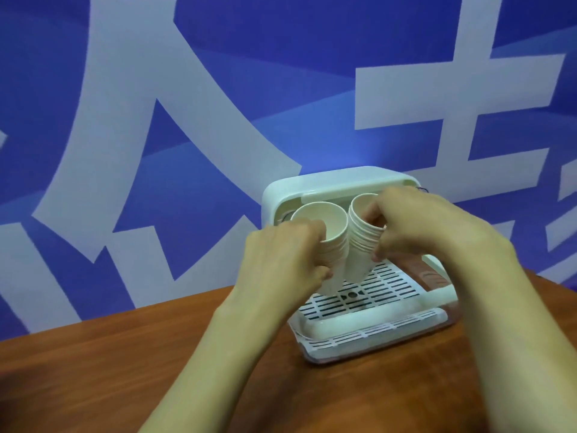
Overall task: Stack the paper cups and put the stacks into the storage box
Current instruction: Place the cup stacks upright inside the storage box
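A white storage box stands open on the wooden table, its slatted floor tray showing. My left hand grips one stack of white paper cups, tilted, mouth toward me. My right hand grips a second stack of paper cups beside it. Both stacks hang in the box's opening above the slatted tray, their lower ends nearly touching each other. Fingers hide part of each stack.
The box's clear front door lies folded down on the table toward me. A blue wall with large white shapes rises right behind the table and box. Bare wood stretches left of the box.
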